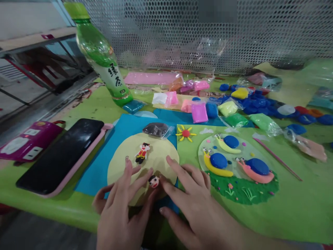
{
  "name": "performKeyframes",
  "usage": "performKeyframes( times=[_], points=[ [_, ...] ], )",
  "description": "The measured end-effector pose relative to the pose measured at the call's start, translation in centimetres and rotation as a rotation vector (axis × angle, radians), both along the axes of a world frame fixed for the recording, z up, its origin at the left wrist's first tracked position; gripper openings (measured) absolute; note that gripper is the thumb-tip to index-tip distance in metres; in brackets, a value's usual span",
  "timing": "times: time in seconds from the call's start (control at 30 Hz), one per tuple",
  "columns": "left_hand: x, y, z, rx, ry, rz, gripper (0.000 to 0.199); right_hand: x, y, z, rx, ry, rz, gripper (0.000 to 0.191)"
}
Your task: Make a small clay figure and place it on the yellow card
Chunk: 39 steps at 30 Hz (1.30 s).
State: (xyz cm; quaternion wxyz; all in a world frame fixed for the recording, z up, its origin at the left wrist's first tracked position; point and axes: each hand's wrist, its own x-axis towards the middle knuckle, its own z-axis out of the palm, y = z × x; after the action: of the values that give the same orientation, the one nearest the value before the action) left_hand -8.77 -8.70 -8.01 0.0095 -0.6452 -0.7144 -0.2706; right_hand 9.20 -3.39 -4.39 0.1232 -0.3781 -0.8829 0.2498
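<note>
A small clay head with black hair and an open red mouth lies on a pale yellow disc. My left hand is at its left, fingers stretched apart, one fingertip close to the hair. From the right, my right hand reaches in with spread fingers, one fingertip at the head's edge. Whether the fingertips press on it I cannot tell. Above on the disc is a clay figure in a red top and black hat. The disc rests on a blue sheet. A bag of dark clay overlaps the disc's top edge.
At right is a green sheet with clay snails and a pink stick. Bagged clay and blue caps lie behind. A phone, a purple device and a green tea bottle stand left.
</note>
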Motion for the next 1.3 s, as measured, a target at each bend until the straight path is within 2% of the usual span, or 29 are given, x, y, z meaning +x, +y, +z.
performKeyframes(
  times=[0.13, 0.27, 0.47, 0.7, 0.93, 1.07, 1.3],
  points=[
    [0.4, 0.1, 0.2, 0.039, 0.027, -0.036, 0.038, 0.5, 0.0, -0.3, 0.014, 0.002, 0.012, 0.042],
    [0.8, 0.0, 0.2, 0.035, -0.024, 0.046, 0.036, 0.8, 0.0, -0.5, 0.013, 0.006, 0.006, 0.042],
    [1.1, 0.1, 0.5, 0.128, -0.075, 0.057, 0.038, 0.4, 0.0, 0.1, -0.118, 0.005, -0.037, 0.041],
    [1.0, 0.7, 0.4, 0.133, 0.001, 0.049, 0.039, 1.1, 0.2, 0.3, -0.227, 0.173, -0.115, 0.044],
    [1.0, 1.6, 0.9, 0.205, 0.125, -0.003, 0.029, 2.3, 0.6, 0.6, -0.27, 0.292, -0.17, 0.044],
    [0.3, 1.3, 1.3, 0.22, 0.198, -0.043, 0.027, 2.5, 0.4, 0.9, -0.248, 0.355, -0.165, 0.042],
    [-0.6, 0.9, 1.1, 0.203, 0.31, 0.009, 0.035, 2.7, 0.0, 1.6, -0.244, 0.328, -0.129, 0.042]
  ],
)
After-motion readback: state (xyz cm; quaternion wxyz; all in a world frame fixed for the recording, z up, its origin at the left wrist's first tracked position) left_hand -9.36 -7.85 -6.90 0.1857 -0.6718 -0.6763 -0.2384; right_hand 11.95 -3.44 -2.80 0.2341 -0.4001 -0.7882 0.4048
